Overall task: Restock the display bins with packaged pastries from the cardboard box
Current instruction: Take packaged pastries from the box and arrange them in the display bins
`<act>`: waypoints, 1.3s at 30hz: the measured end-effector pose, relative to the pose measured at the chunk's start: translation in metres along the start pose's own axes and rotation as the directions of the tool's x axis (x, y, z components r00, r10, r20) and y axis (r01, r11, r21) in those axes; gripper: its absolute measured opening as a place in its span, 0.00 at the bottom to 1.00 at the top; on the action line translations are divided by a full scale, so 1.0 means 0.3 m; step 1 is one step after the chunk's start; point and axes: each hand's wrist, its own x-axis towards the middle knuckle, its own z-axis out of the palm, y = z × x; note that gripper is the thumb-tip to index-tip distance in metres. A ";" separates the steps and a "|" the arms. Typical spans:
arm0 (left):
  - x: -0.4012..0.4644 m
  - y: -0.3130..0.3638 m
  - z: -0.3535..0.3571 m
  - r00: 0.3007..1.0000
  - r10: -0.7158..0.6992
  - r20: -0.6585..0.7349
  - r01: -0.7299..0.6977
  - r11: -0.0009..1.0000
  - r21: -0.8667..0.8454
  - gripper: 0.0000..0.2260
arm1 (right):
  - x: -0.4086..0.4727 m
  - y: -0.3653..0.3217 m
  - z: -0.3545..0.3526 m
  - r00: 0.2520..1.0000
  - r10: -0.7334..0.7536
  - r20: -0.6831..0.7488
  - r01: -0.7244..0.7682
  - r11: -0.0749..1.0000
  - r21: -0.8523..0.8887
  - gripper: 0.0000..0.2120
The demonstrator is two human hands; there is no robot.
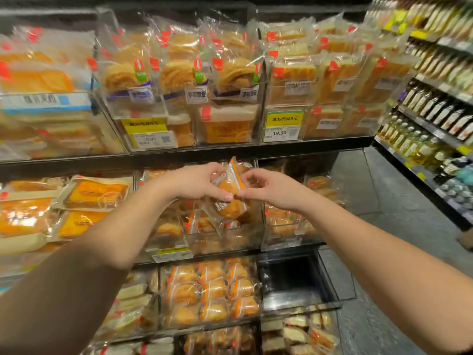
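- both hands meet at the middle shelf, over a clear display bin (225, 239) that is partly filled with wrapped pastries.
- the left hand (197, 183) pinches a packaged pastry (230, 193) with thumb and fingers curled round its left edge.
- the right hand (268, 188) pinches the same packet from the right; its thumb tip nearly touches the left thumb.
- the packet, clear film with an orange stripe, stands tilted above the bin, held clear of the pastries beneath.
- a lower bin (212, 293) holds neat rows of the same orange-striped packets.
- beside that one sits an empty dark bin (294, 280).
- a yellow price tag (283, 126) reading 19.90 hangs on the upper shelf.
- bottles (432, 116) line the shelves on the right.
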 end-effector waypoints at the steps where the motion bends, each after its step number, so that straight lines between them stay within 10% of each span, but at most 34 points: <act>1: -0.007 -0.018 -0.008 1.000 -0.002 -0.016 0.002 1.000 -0.017 0.39 | 0.003 -0.007 0.010 1.000 0.021 0.004 -0.021 0.997 0.074 0.19; 4: -0.034 -0.085 -0.010 0.993 -0.010 -0.116 -0.029 0.943 -0.332 0.41 | 0.011 -0.006 0.054 0.996 0.080 0.033 -0.087 0.907 0.411 0.27; 9: -0.092 -0.121 0.080 0.974 -0.131 -0.184 -0.151 0.227 -0.962 0.29 | 0.044 -0.061 0.187 0.991 0.107 0.083 -0.135 0.813 0.567 0.27; 12: -0.124 -0.129 0.124 0.972 -0.156 -0.175 -0.161 0.100 -0.982 0.16 | 0.063 -0.105 0.216 0.994 0.112 0.019 -0.104 0.833 0.543 0.20; 21: -0.193 -0.294 0.079 0.958 -0.147 -0.246 -0.127 0.553 -0.824 0.15 | 0.143 -0.158 0.028 0.886 0.266 0.379 -0.333 0.935 0.123 0.23; 27: -0.179 -0.288 0.152 0.886 -0.107 -0.451 -0.039 0.953 -0.301 0.17 | 0.226 -0.128 0.107 0.926 0.353 0.137 -0.377 0.890 0.256 0.22; 32: -0.159 -0.308 0.192 0.807 0.166 -0.567 -0.028 0.969 0.244 0.20 | 0.234 -0.086 0.241 0.893 0.363 -0.267 -0.322 0.928 0.186 0.26; 35: -0.142 -0.330 0.191 0.824 0.238 -0.515 -0.027 0.923 0.383 0.22 | 0.197 -0.105 0.286 0.852 0.123 -0.509 -0.218 0.967 -0.131 0.22; 39: -0.133 -0.357 0.184 0.853 0.250 -0.459 -0.040 0.907 0.420 0.25 | 0.127 -0.093 0.321 0.934 -0.105 -0.341 -0.047 0.912 -0.408 0.20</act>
